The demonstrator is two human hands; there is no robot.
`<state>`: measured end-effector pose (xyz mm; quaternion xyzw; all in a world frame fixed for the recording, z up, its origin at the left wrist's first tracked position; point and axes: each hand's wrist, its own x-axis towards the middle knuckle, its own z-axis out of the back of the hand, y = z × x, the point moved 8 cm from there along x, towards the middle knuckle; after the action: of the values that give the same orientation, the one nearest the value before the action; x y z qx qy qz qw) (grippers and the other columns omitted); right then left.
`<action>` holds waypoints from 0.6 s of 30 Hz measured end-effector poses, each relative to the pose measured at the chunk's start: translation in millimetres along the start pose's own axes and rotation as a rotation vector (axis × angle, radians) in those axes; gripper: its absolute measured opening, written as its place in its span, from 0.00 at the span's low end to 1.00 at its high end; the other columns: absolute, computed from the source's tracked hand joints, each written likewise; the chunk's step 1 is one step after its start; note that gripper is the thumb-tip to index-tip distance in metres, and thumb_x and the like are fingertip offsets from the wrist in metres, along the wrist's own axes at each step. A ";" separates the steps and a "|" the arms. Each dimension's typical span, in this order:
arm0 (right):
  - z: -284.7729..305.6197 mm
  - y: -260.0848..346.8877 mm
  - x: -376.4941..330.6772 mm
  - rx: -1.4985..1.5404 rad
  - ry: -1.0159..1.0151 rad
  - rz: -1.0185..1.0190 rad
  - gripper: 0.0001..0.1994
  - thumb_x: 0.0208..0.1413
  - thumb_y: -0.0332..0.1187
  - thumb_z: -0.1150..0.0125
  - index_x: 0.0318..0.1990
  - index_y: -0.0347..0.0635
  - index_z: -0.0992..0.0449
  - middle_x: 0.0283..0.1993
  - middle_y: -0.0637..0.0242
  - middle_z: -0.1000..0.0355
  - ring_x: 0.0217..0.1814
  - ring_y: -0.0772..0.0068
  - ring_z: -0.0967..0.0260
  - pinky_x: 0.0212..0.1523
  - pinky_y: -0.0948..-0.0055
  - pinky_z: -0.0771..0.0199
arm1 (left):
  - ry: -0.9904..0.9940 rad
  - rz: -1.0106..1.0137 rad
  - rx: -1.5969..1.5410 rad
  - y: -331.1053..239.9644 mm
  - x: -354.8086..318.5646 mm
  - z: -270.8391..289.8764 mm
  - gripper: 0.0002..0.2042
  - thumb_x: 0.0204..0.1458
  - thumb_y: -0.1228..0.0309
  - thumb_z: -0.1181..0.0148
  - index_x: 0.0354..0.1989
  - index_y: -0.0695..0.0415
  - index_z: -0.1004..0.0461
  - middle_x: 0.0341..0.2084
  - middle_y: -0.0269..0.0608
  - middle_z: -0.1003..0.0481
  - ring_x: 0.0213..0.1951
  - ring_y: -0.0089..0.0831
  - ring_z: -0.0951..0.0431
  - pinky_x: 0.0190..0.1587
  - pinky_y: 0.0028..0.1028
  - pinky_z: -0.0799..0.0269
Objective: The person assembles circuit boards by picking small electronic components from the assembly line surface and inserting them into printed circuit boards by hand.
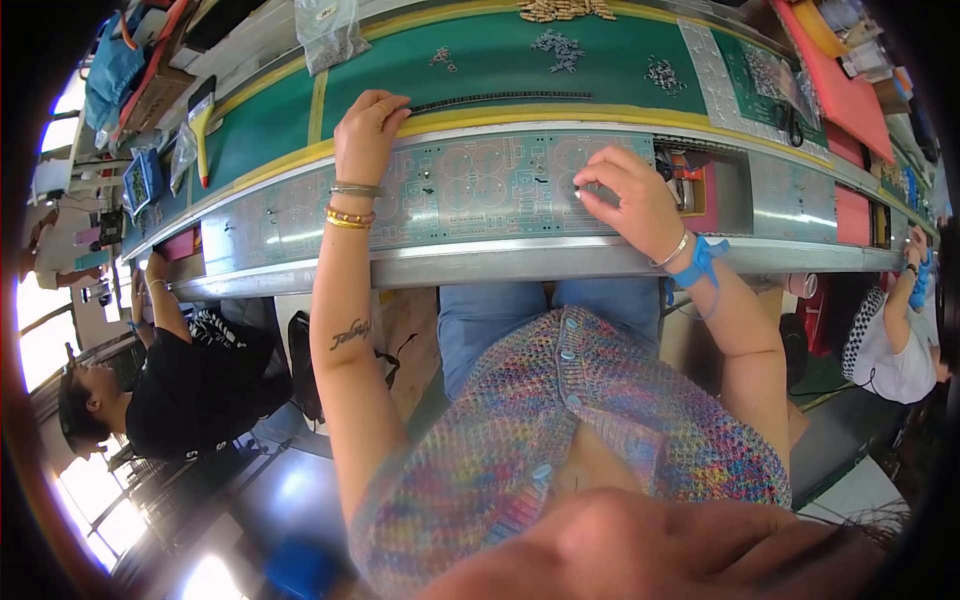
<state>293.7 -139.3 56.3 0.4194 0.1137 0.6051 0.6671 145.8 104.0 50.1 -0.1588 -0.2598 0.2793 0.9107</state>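
A long grey-green circuit board [470,190] printed with circles lies in a metal conveyor rail [500,262] in front of me. My left hand [368,130], with bracelets on the wrist, rests at the board's far edge. Its fingers curl down onto the end of a black strip of parts [500,97]; whether they grip anything is hidden. My right hand [628,198], with a blue strap on the wrist, is pinched on a small part [588,187] pressed against the board's right section.
Small piles of metal parts [560,45] lie on the green mat [480,60] beyond the board. A plastic bag [330,35], a yellow-handled tool [203,125], scissors [790,125] and red trays [845,95] are also there. Co-workers sit at left [190,385] and right [895,340].
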 end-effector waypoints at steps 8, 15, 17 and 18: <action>-24.3 -3.4 10.9 -0.068 0.079 0.033 0.07 0.43 0.24 0.37 0.31 0.40 0.27 0.33 0.65 0.33 0.36 0.62 0.33 0.37 0.68 0.32 | -0.012 -0.083 0.074 -2.5 0.3 -2.6 0.05 0.45 0.72 0.38 0.31 0.58 0.21 0.31 0.37 0.25 0.32 0.37 0.25 0.35 0.31 0.29; -37.6 -6.5 15.9 -0.089 0.106 0.043 0.07 0.42 0.26 0.37 0.31 0.41 0.27 0.33 0.65 0.33 0.37 0.60 0.34 0.37 0.66 0.33 | -0.039 -0.106 0.058 -1.7 -1.2 -2.1 0.05 0.46 0.72 0.38 0.31 0.57 0.21 0.32 0.37 0.25 0.30 0.36 0.25 0.33 0.29 0.29; -37.6 -7.6 15.5 -0.100 0.095 0.031 0.07 0.42 0.26 0.37 0.30 0.41 0.27 0.32 0.65 0.33 0.37 0.60 0.34 0.37 0.66 0.33 | -0.039 -0.081 0.050 -2.6 -2.4 0.2 0.05 0.46 0.72 0.38 0.31 0.57 0.21 0.32 0.37 0.25 0.31 0.36 0.24 0.33 0.29 0.29; -38.3 -7.7 15.4 -0.101 0.096 0.032 0.07 0.42 0.26 0.37 0.30 0.41 0.27 0.32 0.65 0.33 0.37 0.60 0.34 0.37 0.66 0.33 | -0.038 -0.058 0.043 -3.0 -3.1 1.6 0.06 0.46 0.71 0.37 0.31 0.58 0.21 0.33 0.36 0.25 0.31 0.36 0.24 0.33 0.28 0.29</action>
<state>277.7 -108.6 32.6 0.3576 0.1082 0.6401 0.6713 143.9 100.0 51.6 -0.1262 -0.2757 0.2613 0.9164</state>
